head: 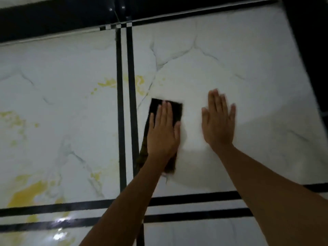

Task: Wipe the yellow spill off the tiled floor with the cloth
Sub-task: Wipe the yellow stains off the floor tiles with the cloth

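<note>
Nearest the lens, the left forearm (124,201) and right forearm (266,183) enter from the bottom edge, both cut off above the elbow. The right hand (219,121) is smeared by blur. Its fingers are straight and close together, holding nothing, and I cannot tell whether the palm touches the tiled floor (230,50).

The left hand (163,132) lies flat on the cloth (174,108) with fingers extended and pressed side by side, hiding the cloth's middle. The cloth is dark, almost black, with crisp square corners at its twelve o'clock end. Its six o'clock end looks brownish and frayed, with loose threads trailing beside the wrist.

The cloth sits on a white marbled tile, just at three o'clock of the twin black stripes (119,103), and the right hand is apart from it at three o'clock.

The yellow spill (26,194) is broken into patches. The heaviest lies at eight o'clock from the cloth, partly lost in wet glare. Fainter smears lie at nine o'clock near the frame edge, and streaks straddle the stripes at eleven o'clock. None of it touches the cloth. A dark band (53,18) at twelve o'clock is too dim to identify.
</note>
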